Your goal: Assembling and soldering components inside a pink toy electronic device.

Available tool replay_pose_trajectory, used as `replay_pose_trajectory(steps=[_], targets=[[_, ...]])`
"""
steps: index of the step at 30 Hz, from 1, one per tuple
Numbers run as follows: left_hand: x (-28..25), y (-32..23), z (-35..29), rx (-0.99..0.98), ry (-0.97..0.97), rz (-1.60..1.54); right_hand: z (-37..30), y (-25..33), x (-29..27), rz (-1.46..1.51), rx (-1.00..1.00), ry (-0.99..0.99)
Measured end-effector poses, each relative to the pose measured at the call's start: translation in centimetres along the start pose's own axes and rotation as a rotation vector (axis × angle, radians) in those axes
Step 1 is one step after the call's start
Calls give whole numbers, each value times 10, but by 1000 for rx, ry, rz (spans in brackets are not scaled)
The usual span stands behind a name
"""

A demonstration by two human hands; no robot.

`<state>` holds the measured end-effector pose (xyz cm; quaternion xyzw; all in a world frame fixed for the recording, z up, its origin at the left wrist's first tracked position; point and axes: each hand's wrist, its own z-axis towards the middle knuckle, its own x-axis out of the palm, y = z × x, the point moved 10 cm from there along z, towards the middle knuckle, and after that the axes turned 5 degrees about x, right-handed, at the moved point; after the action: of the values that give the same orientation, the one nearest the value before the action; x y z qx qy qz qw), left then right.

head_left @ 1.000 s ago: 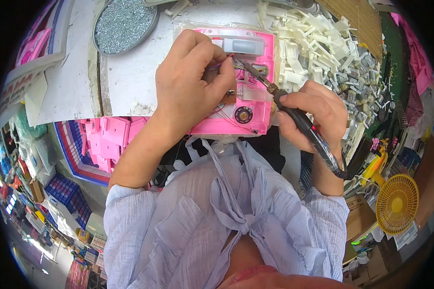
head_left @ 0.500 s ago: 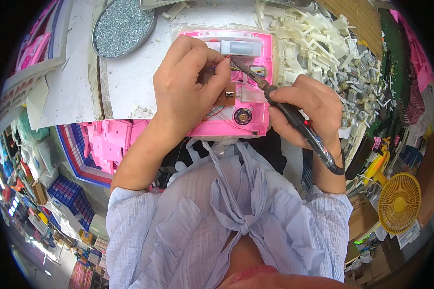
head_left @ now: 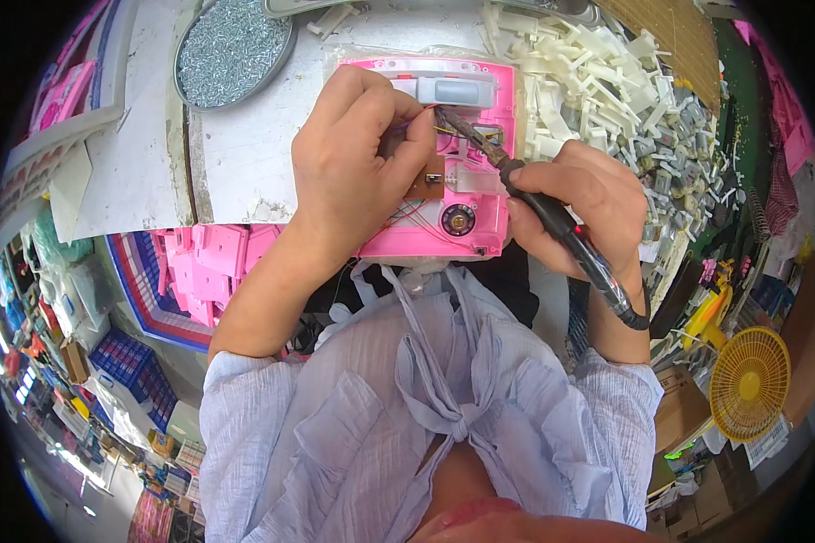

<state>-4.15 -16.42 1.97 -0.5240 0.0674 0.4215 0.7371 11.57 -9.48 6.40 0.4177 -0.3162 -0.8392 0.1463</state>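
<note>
A pink plastic housing (head_left: 407, 242) lies in front of me, with a round speaker (head_left: 458, 219), a brown circuit board (head_left: 429, 179) and thin coloured wires (head_left: 414, 214) in it. My right hand (head_left: 581, 206) is closed round the black handle of a soldering iron (head_left: 543, 206). The iron's tip points up and left, meeting the spot by my left fingertips. Over the left part of the housing, my left hand (head_left: 364, 145) pinches a thin wire (head_left: 427, 110) between thumb and forefinger. Its other fingers hide part of the housing.
A round tray of screws (head_left: 234, 54) stands at the far left. White plastic parts (head_left: 598, 81) and small motors (head_left: 688, 154) are heaped to the right. Below the table's left edge is a basket (head_left: 145, 299) of pink parts (head_left: 210, 271). A yellow fan (head_left: 750, 385) stands lower right.
The housing and both hands sit very slightly further right in the picture. The grips are the same, and the iron's tip stays by the left fingertips.
</note>
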Motion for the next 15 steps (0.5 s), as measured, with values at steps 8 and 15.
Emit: replay_pose_trajectory(steps=[8,15], targets=[[0,-3,0,40,1,22,0,-3,-3,37,30,-35],[1,-3,0,30,3,23,0,-3,-4,39,55,-23]])
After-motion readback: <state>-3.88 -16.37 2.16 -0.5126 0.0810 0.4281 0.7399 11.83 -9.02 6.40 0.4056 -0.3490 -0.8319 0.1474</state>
